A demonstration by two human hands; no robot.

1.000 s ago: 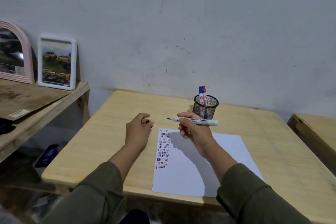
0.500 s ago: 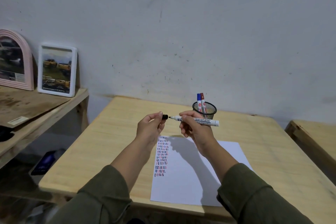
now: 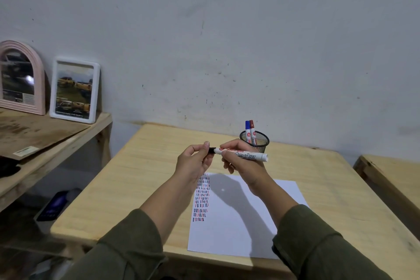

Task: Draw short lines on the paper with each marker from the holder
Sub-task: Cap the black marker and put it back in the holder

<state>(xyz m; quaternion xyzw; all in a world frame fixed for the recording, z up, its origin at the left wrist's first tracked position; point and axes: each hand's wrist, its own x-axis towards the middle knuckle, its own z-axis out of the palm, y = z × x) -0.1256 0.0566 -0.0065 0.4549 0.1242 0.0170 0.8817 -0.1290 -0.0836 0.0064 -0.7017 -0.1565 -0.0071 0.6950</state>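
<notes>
Gripping white marker [image 3: 243, 155] level in right hand [image 3: 244, 162] above paper [image 3: 238, 223] | left hand [image 3: 193, 162] pinching black cap [image 3: 212, 150] at its tip | mesh holder [image 3: 255, 141] just behind.

A single head-worn view is given, taken from above and behind the hands [image 3: 218, 161], facing forward and slightly down. The table [image 3: 141, 173] is seen close, filling the lower half, while the wall [image 3: 227, 41] fills the upper half. A shelf [image 3: 45, 136] is caught at the left edge.
</notes>
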